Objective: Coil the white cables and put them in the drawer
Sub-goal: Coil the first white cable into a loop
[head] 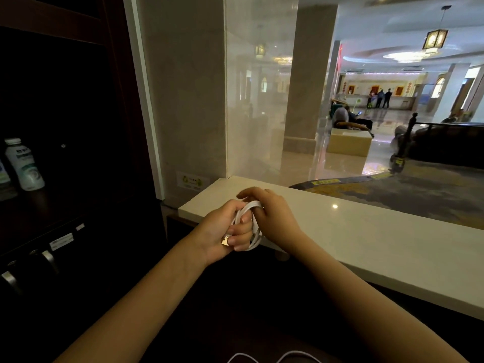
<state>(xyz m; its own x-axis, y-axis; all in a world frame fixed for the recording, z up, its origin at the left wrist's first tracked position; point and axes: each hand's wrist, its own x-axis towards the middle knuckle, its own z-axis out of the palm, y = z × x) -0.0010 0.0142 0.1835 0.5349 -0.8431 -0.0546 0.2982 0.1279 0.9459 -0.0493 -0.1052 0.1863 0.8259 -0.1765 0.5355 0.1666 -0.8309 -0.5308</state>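
A white cable [252, 226] is wound into a small coil in front of the white counter's near edge. My left hand [225, 231] is closed around the coil, with a gold plug end showing at its fingertips. My right hand [272, 216] curls over the top of the coil, fingers hooked on the loops. More white cable [272, 357] shows as two loops at the bottom edge of the view. No drawer front is plainly visible in the dark area below.
The white stone counter [366, 244] runs from centre to right under a glass pane. A dark wooden cabinet [65, 127] stands at left with a white bottle [25, 165] on its shelf and metal handles [49, 260] below. A lobby with people lies beyond.
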